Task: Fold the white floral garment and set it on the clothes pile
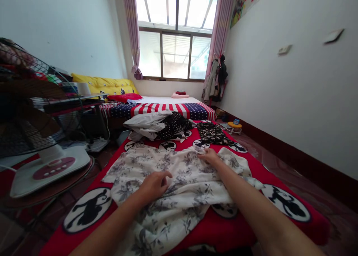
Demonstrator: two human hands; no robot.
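Both of my hands are down on the white floral garment [179, 189] spread across the red bedcover [279, 181] — my left hand [154, 184] pinching a fold near its middle, my right hand [210, 157] gripping its far edge — just short of the heaped clothes [159, 126].

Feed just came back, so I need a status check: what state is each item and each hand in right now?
Floral garment: spread on the red bedspread, wrinkled, not folded.
Left hand: pinching the garment's middle.
Right hand: gripping its far edge.
Clothes pile: heaped, unfolded.
Dark floral garment: lying flat.
Fan: blades look still.
Curtains: drawn open.
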